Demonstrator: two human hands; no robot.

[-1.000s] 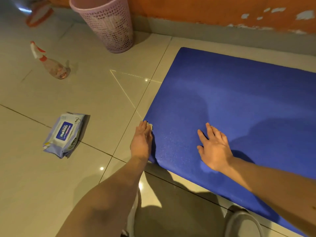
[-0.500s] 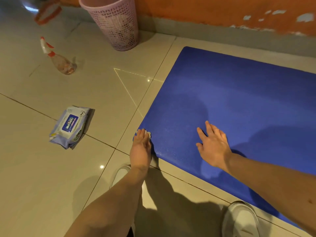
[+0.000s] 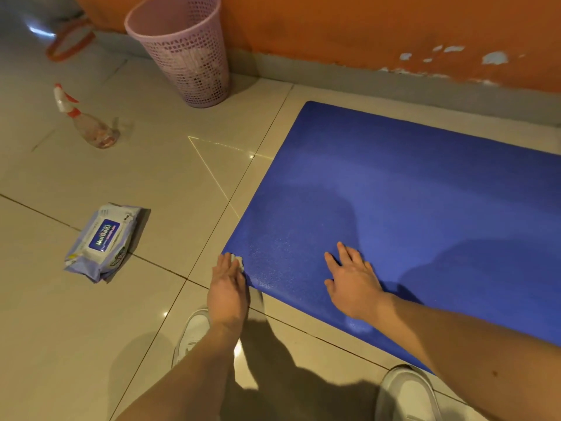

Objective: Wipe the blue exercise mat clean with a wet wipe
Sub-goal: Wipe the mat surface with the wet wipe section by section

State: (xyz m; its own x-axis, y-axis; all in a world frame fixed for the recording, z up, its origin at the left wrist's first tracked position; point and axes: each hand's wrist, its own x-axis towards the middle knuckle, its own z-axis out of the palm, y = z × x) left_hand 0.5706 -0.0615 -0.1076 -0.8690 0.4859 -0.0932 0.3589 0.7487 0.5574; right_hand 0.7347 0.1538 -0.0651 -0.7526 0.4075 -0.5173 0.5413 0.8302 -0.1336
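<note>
Beige tiled floor, glossy enough to catch the light, with an orange wall at the back where the paint is flaking in spots. Blue exercise mat lies flat on the tiles and runs off the right side of view.

My left hand is on the mat's near left corner, fingers straight and together, palm down, pressing the wet wipe onto the mat. Only a small white bit of the wipe pokes out by my fingertips; the rest is hidden under the hand. My right hand lies flat on the mat further in from that corner, fingers spread, holding nothing. The mat looks a bit speckled and shiny between the two hands.

Off to the left on the floor is the pack of wipes, lying flat. Further back stands a clear spray bottle with a red and white trigger, and a pink mesh bin sits by the wall, near the mat's far left corner. My white shoes show at the bottom.
</note>
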